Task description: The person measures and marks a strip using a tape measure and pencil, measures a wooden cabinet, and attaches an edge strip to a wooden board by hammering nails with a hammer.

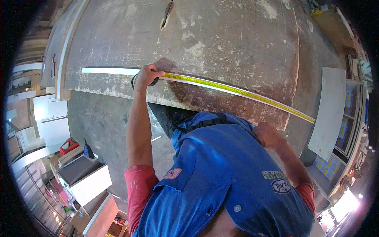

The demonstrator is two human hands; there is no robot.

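My left hand grips a dark tape measure case on a long white strip, its thumb by the yellow blade. The blade stretches rightward along the strip to beyond the board's edge. Both strip and blade lie across a scuffed, worn board close to its near edge. My right hand is low at the right side of my body, by my blue shirt, with curled fingers; what they hold, if anything, is hidden.
A pale panel stands at the right beside shelving with boxes. A wooden rail borders the board's left. Lower left are white cabinet pieces, a red tool case and a wooden panel. A dark slot shows at the board's top.
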